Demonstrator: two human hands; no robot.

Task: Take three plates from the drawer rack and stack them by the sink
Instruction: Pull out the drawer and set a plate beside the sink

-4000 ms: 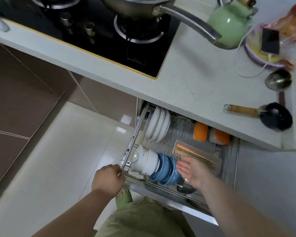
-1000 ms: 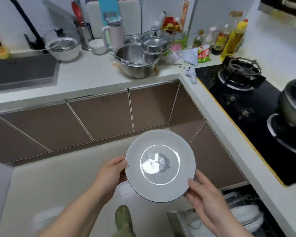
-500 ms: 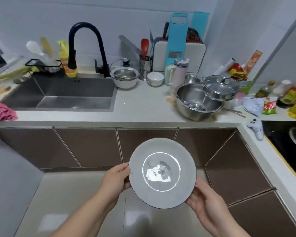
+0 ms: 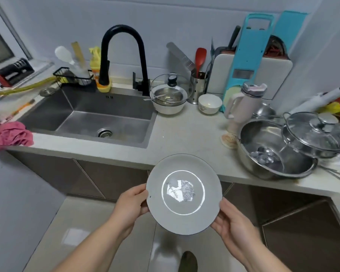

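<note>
I hold a round grey-white plate [image 4: 184, 194] with a dark rim and a printed leaf motif, face up, at waist height just in front of the counter edge. My left hand [image 4: 131, 206] grips its left rim and my right hand [image 4: 231, 222] supports its lower right rim. The steel sink [image 4: 90, 118] with a black tap [image 4: 124, 55] lies ahead and to the left. A bare strip of counter [image 4: 186, 134] runs right of the sink. The drawer rack is out of view.
A lidded white bowl [image 4: 169, 99] and a small bowl [image 4: 210, 104] stand behind the bare counter strip. A large steel bowl [image 4: 273, 152], a lidded pot [image 4: 318, 134] and a tumbler [image 4: 243, 105] crowd the right. A pink cloth [image 4: 10, 135] lies left of the sink.
I took a plate from the drawer rack and turned left from the stove to the sink. Over the last second the plate has come up closer to the counter edge.
</note>
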